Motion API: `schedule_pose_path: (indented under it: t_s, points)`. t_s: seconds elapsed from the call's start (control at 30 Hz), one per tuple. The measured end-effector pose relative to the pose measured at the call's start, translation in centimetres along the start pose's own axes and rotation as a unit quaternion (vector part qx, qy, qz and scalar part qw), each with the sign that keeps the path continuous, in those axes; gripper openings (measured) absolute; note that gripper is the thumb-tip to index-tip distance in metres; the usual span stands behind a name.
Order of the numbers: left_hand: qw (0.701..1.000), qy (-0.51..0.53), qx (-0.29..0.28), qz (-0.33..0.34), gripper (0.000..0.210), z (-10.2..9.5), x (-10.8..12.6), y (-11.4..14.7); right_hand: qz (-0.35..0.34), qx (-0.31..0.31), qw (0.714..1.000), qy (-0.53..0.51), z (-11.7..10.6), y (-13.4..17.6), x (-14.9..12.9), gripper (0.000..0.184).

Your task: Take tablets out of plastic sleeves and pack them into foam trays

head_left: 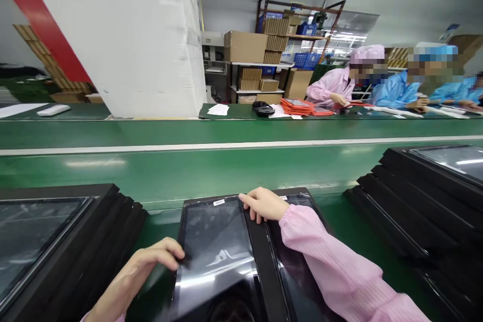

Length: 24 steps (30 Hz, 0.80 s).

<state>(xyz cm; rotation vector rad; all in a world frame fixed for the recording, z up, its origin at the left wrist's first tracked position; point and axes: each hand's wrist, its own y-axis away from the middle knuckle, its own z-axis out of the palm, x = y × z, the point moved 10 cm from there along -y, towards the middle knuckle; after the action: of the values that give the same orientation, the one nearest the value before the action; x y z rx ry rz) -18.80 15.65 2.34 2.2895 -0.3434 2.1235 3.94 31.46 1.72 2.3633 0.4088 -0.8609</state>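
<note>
Two dark glossy display panels lie side by side in a black foam tray (260,246) in front of me. The left display panel (215,231) has a small white label at its top edge and reflects the lights. My right hand (264,204) reaches across from the right, its bent fingers gripping this panel's upper right corner. Under my right forearm, the right display panel (298,256) is partly hidden. My left hand (153,261) is at the left panel's left edge, fingers apart, their tips slightly blurred. Its contact with the edge is unclear.
Stacked black trays with panels stand at left (128,226) and right (400,211). Beyond runs a green conveyor belt (188,168) with a white rail (241,145). Across it, co-workers (335,85) sit by orange-red items (298,106). A white pillar (151,35) rises at left.
</note>
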Motion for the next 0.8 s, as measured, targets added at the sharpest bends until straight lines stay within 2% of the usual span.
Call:
schedule_pose_path:
  t_s: [0.13, 0.23, 0.33, 0.5, 0.67, 0.8]
  points:
    - [0.987, -0.113, 0.089, -0.069, 0.048, -1.6, -2.3, -1.0, 0.026, -0.035, 0.999, 0.031, 1.3, 0.8, 0.0, 0.04]
    - [0.965, -0.184, 0.149, -0.116, 0.046, -2.5, -3.6, -1.5, 0.033, -0.072, 0.994, 0.078, 2.4, 1.9, -0.3, 0.042]
    - [0.962, -0.202, 0.132, -0.131, 0.056, -1.9, -4.3, -1.7, 0.018, -0.082, 0.986, 0.147, 2.9, 2.8, -1.1, 0.042]
    - [0.966, -0.192, 0.079, -0.154, 0.079, -0.5, -4.4, -1.6, 0.006, -0.045, 0.978, 0.203, 2.6, 3.7, -2.4, 0.041]
    - [0.966, -0.187, 0.066, -0.166, 0.08, -0.1, -3.6, -1.7, -0.002, -0.033, 0.97, 0.24, 2.7, 4.5, -3.1, 0.04]
    - [0.967, -0.179, 0.076, -0.165, 0.077, -0.3, -3.5, -1.6, -0.023, -0.021, 0.965, 0.26, 2.8, 5.1, -3.9, 0.03]
